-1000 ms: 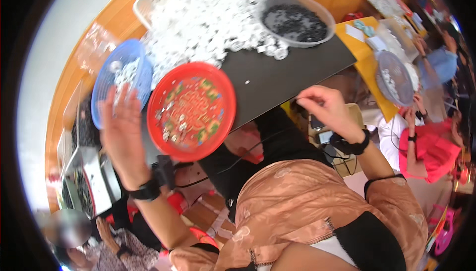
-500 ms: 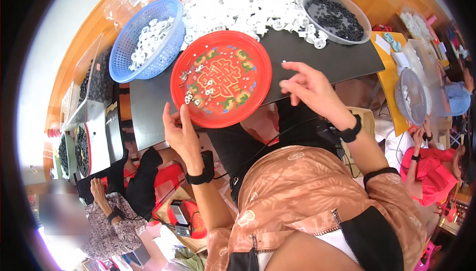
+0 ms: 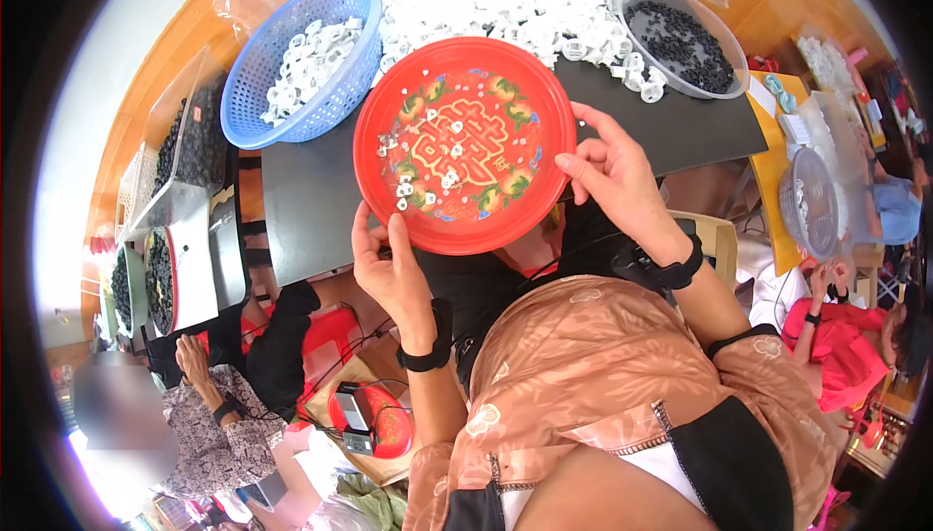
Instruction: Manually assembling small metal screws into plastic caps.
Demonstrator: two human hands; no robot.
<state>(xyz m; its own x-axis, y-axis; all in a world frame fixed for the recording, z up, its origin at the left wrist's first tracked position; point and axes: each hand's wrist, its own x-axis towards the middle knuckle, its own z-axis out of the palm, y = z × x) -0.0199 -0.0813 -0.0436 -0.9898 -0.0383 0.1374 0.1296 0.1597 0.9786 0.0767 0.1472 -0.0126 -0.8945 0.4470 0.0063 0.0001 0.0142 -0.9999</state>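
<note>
Conceivably, small white pieces (image 3: 450, 179) could be spilled by an uneven tilt, the glossy round red tray (image 3: 494, 142), fruit-patterned in orange and green, being pinched between thumb and fingers in the left hand's (image 3: 391, 278) grip near 8 o'clock and the right hand's (image 3: 622, 186) near 3, over the table's (image 3: 311, 186) 6 o'clock edge.

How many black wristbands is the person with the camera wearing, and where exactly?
2: a left wristband just behind the left hand, and a right wristband just behind the right hand. Both show clearly; none seems hidden.
</note>
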